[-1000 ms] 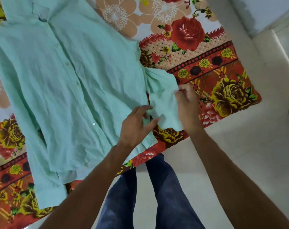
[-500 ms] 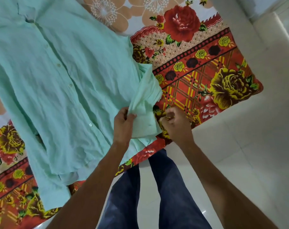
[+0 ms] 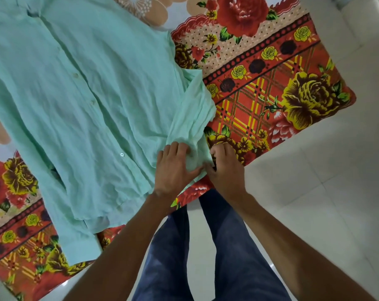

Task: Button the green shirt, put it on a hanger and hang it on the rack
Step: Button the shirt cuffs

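Observation:
The mint-green shirt (image 3: 93,101) lies spread front-up on a flowered bedsheet, its button placket running down the middle with one small button (image 3: 122,154) showing low on the front. Its right sleeve (image 3: 195,118) is folded back toward me, and the cuff end sits at the bed's near edge. My left hand (image 3: 173,168) presses on that cuff with fingers bent over the cloth. My right hand (image 3: 225,168) pinches the cuff's edge from the right, thumb and fingers closed on it. No hanger or rack is in view.
The red, yellow and cream flowered sheet (image 3: 271,88) covers the bed, whose corner points right. Pale tiled floor (image 3: 314,203) lies to the right and below. My legs in blue jeans (image 3: 216,246) stand against the bed's near edge. The shirt's left sleeve (image 3: 75,242) reaches the lower left.
Both hands drew the right sleeve's cuff down toward the bed's near edge. They have come close together on it, the right hand moving left and down to meet the left.

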